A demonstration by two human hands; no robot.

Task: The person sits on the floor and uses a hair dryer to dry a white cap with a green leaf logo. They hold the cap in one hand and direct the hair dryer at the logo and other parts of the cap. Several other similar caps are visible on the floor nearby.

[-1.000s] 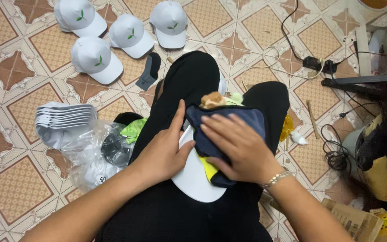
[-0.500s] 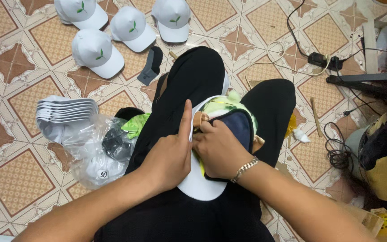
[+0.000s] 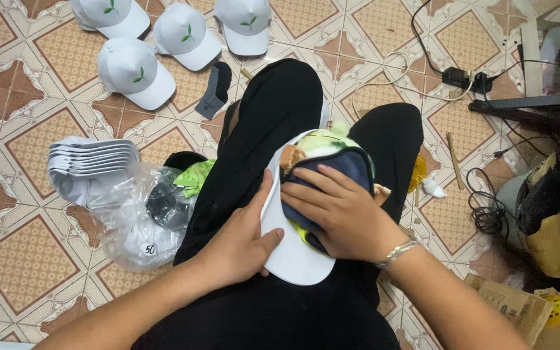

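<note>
Floor: a tiled floor (image 3: 27,259) in brown and cream patterns carries everything; the person sits on it with legs in black trousers (image 3: 273,123) stretched forward.
Finished caps: four white caps (image 3: 134,71) with a small green leaf mark lie on the tiles beyond the person's left knee, close together.
Plastic bag: a clear plastic bag (image 3: 131,220) with dark and white pieces inside lies just beside the left thigh.
Brim stack: a stack of white cap brims (image 3: 89,162) sits at the far edge of the bag, touching it.
White cap: the white cap (image 3: 293,259) rests upside down on the person's lap, its brim pointing toward the body, between the two hands.
Stuffing bundle: a dark blue cloth bundle (image 3: 351,165) with green and tan bits showing at its far end sits inside the crown of the white cap.
Left hand: the left hand (image 3: 241,243) lies along the left edge of the brim, thumb on top of the brim, fingers underneath; its grip is pinching the brim.
Right hand: the right hand (image 3: 345,214), a silver bracelet (image 3: 396,253) at the wrist, lies flat on the bundle with fingers spread, pressing it; the grip is not closed around anything.
Cables: black cables and a power adapter (image 3: 461,78) lie on the tiles well off to the right.
Cardboard: torn cardboard (image 3: 513,308) lies near the right elbow.
</note>
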